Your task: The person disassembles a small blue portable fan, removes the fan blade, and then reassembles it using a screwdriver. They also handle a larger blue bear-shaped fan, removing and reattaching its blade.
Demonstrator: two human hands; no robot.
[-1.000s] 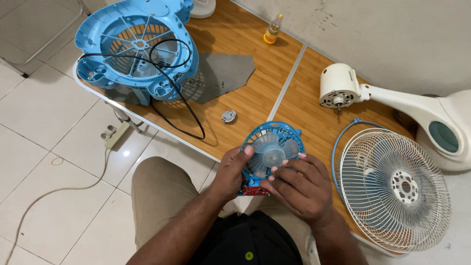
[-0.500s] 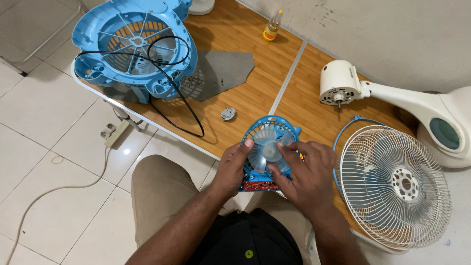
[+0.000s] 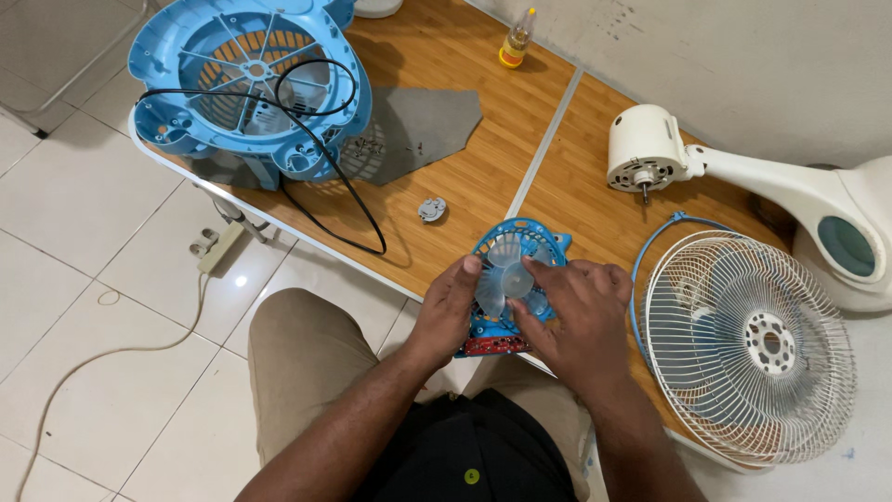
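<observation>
A small blue fan [image 3: 525,240] with a clear plastic blade [image 3: 502,271] and a red strip along its base rests at the near edge of the wooden table [image 3: 483,158]. My left hand [image 3: 446,307] grips its left side, thumb on the rim. My right hand [image 3: 576,316] lies over its right side with fingers on the clear blade.
A large blue fan housing [image 3: 246,79] with a black cord [image 3: 344,186] sits at the far left. Also here: a grey sheet [image 3: 418,121], a small grey cap [image 3: 431,210], a yellow bottle [image 3: 514,42], a white fan motor and stand [image 3: 706,167], a white wire grille [image 3: 748,344]. A power strip [image 3: 216,247] lies on the tiled floor.
My right hand has shifted from the fan's lower right onto the clear blade. The small fan sits slightly lower between my hands.
</observation>
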